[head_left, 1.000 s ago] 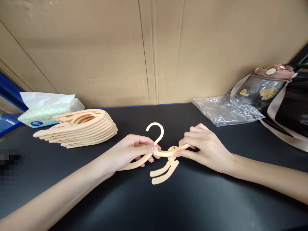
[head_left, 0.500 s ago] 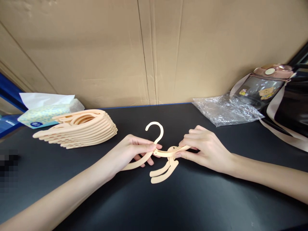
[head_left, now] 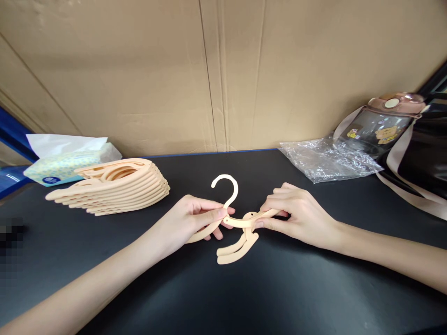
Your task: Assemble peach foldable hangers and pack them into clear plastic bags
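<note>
A person is holding a pale peach hanger [head_left: 240,223] at the black tabletop [head_left: 244,298], to the right of the stack of folded hangers [head_left: 118,193] and nearer the person than it. The left hand [head_left: 200,216] is pinching the hanger just below its hook [head_left: 236,188], thumb on top. The right hand [head_left: 296,211] is gripping the far arm between thumb and bent fingers, on the side away from the stack. Two short curved pieces [head_left: 237,253] are hanging down from a round joint between the hands; whether they're touching the tabletop I can't tell. A tissue pack [head_left: 70,163] is sitting just behind the stack. Well to the stack's right, a crumpled clear bag [head_left: 328,160] is lying beside a strapped bottle [head_left: 387,123].
</note>
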`<state>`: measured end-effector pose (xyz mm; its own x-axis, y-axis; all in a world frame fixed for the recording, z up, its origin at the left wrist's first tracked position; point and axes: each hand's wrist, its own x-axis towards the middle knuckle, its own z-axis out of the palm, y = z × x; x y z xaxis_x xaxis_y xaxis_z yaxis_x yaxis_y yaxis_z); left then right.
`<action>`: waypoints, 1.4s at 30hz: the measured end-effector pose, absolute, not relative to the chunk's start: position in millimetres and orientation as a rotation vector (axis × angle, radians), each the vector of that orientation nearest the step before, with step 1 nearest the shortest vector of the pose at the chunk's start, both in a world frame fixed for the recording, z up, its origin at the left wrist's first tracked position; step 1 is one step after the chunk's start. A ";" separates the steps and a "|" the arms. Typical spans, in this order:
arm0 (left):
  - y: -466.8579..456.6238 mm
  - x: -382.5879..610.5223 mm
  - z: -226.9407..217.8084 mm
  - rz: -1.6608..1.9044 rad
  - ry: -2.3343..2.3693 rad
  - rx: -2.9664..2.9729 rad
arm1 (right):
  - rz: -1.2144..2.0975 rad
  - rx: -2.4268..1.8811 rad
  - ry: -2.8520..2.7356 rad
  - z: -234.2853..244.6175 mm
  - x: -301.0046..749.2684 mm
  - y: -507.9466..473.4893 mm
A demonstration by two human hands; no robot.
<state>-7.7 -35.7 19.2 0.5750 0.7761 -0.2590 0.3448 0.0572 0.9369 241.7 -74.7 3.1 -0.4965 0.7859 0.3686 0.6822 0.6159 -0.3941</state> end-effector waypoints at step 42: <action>-43.1 -11.7 -2.4 0.628 1.043 2.841 | 0.737 -1.371 -2.135 6.6 243.5 -68.7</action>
